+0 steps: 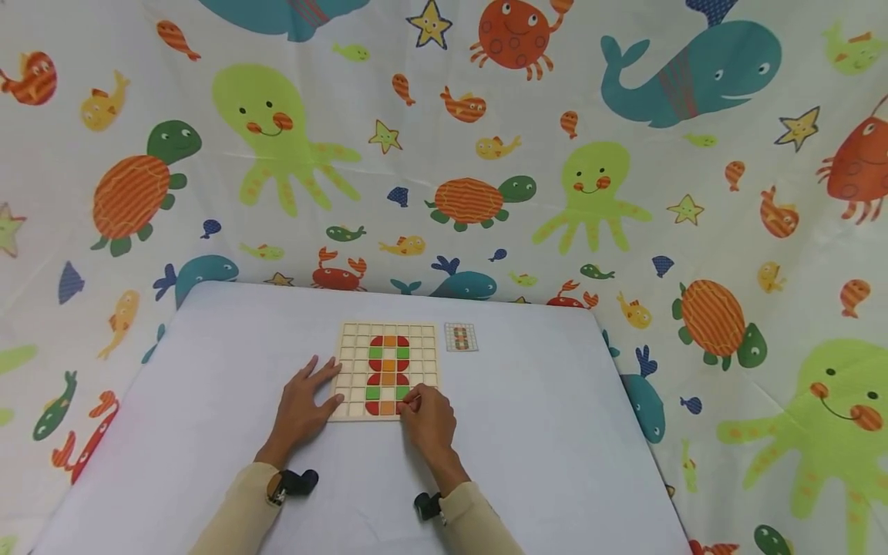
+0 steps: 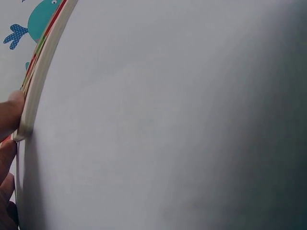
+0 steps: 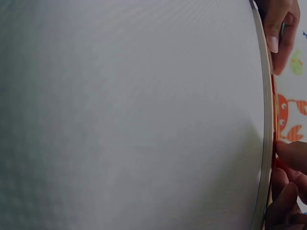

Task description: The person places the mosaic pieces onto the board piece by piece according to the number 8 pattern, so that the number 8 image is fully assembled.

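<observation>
A wooden grid board [image 1: 352, 347] lies on the white table, with red, orange and green tiles forming a figure-eight-like pattern in its middle columns. My left hand [image 1: 301, 408] rests at the board's left edge, fingers and thumb spread and touching its side. At the pattern's lower right corner, my right hand [image 1: 430, 420] pinches a small red tile [image 3: 279, 164] between thumb and fingers. That tile is mostly hidden by the fingers in the head view. In the left wrist view, left fingertips [image 2: 14, 108] touch the board's edge [image 2: 36, 91].
A small pattern card [image 1: 461, 337] lies just right of the board's top corner, showing a similar coloured figure. The white tabletop [image 1: 541, 401] extends around both. Behind it hangs a cloth [image 1: 388, 169] printed with sea animals.
</observation>
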A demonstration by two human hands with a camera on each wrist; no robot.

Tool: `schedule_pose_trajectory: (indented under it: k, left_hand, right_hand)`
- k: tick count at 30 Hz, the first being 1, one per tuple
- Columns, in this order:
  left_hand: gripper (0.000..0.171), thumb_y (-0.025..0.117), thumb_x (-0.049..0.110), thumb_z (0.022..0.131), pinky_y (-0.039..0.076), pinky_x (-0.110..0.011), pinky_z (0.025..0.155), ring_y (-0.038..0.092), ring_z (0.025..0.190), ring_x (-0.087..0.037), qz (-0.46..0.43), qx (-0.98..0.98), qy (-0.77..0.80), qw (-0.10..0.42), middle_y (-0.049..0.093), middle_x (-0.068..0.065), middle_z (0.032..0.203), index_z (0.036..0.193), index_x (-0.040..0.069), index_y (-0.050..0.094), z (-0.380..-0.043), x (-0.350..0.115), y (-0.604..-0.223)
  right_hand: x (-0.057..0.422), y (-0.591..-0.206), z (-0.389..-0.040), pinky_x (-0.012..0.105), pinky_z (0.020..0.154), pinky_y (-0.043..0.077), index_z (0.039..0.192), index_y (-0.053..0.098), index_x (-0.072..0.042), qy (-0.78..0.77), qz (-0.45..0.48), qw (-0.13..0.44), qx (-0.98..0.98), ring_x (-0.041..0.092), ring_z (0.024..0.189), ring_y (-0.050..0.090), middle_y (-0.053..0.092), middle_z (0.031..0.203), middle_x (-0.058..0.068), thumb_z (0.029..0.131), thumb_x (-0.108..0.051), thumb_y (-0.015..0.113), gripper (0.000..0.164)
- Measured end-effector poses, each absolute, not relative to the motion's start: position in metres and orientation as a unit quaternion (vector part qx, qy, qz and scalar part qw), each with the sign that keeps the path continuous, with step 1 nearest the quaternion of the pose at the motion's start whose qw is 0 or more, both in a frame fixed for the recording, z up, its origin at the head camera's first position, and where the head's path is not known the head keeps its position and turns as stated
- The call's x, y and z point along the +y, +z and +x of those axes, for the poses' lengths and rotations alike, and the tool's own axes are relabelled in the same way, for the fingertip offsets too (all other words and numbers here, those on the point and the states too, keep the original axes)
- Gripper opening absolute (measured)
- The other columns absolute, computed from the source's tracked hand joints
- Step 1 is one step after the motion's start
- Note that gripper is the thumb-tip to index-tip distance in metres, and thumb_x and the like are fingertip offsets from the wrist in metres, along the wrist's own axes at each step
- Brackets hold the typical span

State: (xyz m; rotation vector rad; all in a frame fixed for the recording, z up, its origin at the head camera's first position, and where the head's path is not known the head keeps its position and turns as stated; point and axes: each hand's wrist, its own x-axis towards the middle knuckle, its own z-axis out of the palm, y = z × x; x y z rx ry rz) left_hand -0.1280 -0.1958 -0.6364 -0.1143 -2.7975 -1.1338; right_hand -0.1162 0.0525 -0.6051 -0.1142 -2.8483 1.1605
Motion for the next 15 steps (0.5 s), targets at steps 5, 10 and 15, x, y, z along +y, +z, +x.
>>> schedule_pose_trajectory:
  k: [5, 10, 15]
  left_hand:
    - [0.062, 0.077, 0.018, 0.094, 0.022, -0.076, 0.124, 0.028, 0.16, -0.049, -0.034, -0.923, -0.381, 0.052, 0.049, -0.013, 0.164, 0.152, 0.009, 0.057, -0.13, -0.196, -0.639]
    - [0.064, 0.077, 0.017, 0.095, 0.025, -0.074, 0.124, 0.031, 0.158, -0.051, -0.037, -0.913, -0.403, 0.06, 0.052, -0.018, 0.162, 0.154, 0.007, 0.055, -0.128, -0.188, -0.645]
    - [0.065, 0.07, 0.021, 0.102, 0.03, -0.069, 0.125, 0.036, 0.156, -0.049, -0.029, -0.916, -0.398, 0.047, 0.048, -0.022, 0.164, 0.161, 0.008, 0.046, -0.126, -0.184, -0.641]
  right_hand:
    - [0.058, -0.606, -0.119, 0.023, 0.055, 0.037, 0.088, 0.074, -0.02, 0.377, -0.021, 0.021, -0.926, 0.004, 0.064, 0.049, 0.058, 0.069, -0.01, 0.09, -0.023, 0.086, 0.013]
    - [0.075, -0.606, -0.117, 0.024, 0.058, 0.039, 0.093, 0.076, -0.022, 0.382, -0.023, 0.023, -0.924, 0.003, 0.066, 0.053, 0.066, 0.073, -0.011, 0.094, -0.023, 0.082, 0.006]
    - [0.106, -0.595, -0.121, 0.032, 0.067, 0.048, 0.114, 0.076, -0.02, 0.337, -0.021, 0.055, -0.94, 0.014, 0.086, 0.061, 0.075, 0.096, -0.002, 0.098, -0.032, 0.077, 0.02]
